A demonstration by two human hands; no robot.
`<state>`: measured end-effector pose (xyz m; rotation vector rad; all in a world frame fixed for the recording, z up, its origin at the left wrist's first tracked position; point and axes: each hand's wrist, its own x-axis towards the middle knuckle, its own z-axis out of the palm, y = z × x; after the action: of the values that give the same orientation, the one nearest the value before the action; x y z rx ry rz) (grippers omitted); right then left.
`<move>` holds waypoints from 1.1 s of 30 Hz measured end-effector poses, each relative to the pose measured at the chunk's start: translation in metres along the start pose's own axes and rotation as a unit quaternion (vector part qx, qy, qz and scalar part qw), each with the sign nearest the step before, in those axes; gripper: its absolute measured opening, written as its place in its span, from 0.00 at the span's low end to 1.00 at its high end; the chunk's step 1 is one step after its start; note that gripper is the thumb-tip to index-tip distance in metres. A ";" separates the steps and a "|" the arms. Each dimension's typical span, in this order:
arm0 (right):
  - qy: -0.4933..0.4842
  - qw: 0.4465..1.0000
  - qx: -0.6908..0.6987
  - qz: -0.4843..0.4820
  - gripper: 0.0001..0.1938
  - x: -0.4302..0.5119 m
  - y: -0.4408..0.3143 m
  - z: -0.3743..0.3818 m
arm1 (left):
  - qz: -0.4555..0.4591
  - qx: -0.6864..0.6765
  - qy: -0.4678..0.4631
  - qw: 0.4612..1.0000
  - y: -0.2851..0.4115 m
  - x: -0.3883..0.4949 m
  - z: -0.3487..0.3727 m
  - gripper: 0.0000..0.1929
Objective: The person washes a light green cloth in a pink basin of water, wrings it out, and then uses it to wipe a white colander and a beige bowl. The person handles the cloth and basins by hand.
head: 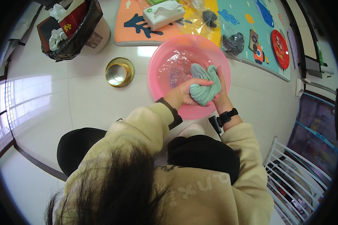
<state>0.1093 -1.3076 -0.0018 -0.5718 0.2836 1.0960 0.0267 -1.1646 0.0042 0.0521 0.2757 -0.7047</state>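
A pink plastic basin (160, 56) holding water stands on the tiled floor in front of me. Over its right half, both my hands hold a green ribbed cloth item (204, 94), folded and bunched. My left hand (190, 91) grips it from the left, with the thumb laid across its front. My right hand (222, 91) holds its right side, fingers pointing up along it. Some of the fingers are hidden behind the cloth. Whether the cloth is wet cannot be told.
Left of the basin sits a gold-coloured tin (118, 73); beyond it is a lined trash bin (94, 42). A play mat (169, 38) behind the basin bears a tissue pack (163, 17), bagged dark items (233, 43), a phone (253, 41) and a red plate (280, 49). A white rack (295, 174) stands lower right.
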 end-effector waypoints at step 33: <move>0.126 0.952 -0.261 0.098 0.42 0.008 -0.064 0.018 | 0.126 0.185 0.243 0.944 -0.010 0.013 0.014 0.30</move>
<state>0.1687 -1.3124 0.0280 -1.1818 0.2749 1.2985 0.0329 -1.1826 0.0151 0.6160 0.5956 -0.4718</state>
